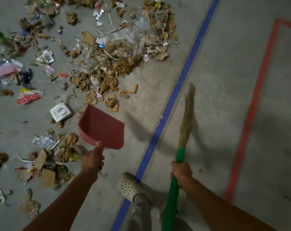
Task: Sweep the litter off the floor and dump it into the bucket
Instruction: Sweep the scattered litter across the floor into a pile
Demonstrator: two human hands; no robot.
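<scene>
My left hand [92,160] grips the handle of a pink dustpan [102,126], which is held above the floor with nothing in it, its mouth facing the litter. My right hand [181,170] holds the green handle of a grass broom [188,114], whose bristles point away over the bare floor to the right of the blue line. Litter [108,64] covers the floor on the left and at the top: torn cardboard, crumpled brown paper, clear plastic and foil wrappers. The bucket is out of sight.
A blue tape line [174,94] runs diagonally across the grey concrete floor, and a red tape line [256,104] lies further right. My feet in white perforated clogs [131,187] stand on the blue line. A white square container [60,112] and a tape roll [74,153] lie among the litter.
</scene>
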